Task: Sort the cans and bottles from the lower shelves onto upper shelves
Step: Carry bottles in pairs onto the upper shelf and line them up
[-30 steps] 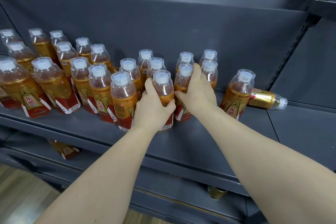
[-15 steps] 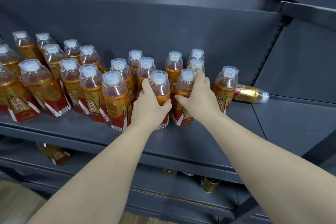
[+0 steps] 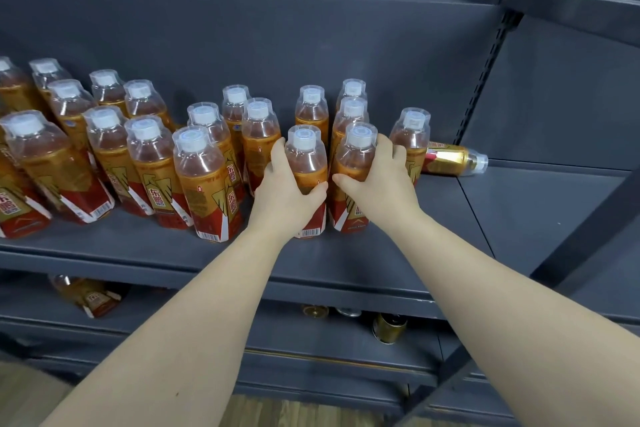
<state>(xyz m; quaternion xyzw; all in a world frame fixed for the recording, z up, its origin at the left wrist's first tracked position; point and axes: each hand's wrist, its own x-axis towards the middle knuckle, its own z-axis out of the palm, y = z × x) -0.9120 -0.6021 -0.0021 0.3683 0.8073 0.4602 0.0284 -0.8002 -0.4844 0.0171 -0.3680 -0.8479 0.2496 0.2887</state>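
Several amber drink bottles with clear cap covers and red-gold labels stand in rows on the dark grey upper shelf (image 3: 104,246). My left hand (image 3: 284,194) grips one front-row bottle (image 3: 306,163) around its middle. Beside it, my right hand (image 3: 381,184) grips the neighbouring front bottle (image 3: 356,156). Both bottles stand upright on the shelf, close together. Another upright bottle (image 3: 412,132) is just right of my right hand, and one bottle (image 3: 453,158) lies on its side beyond it.
On the shelf below, a fallen bottle (image 3: 86,295) lies at the left, and gold cans (image 3: 388,328) stand under the shelf edge at centre right. A slotted upright (image 3: 485,73) divides the shelving; the bay to the right holds bare shelf (image 3: 540,211).
The view has shifted, moving the bottles left in frame. Both hands kept their grip on the two front bottles, which now stand closer together and nearer the upright bottle on the right.
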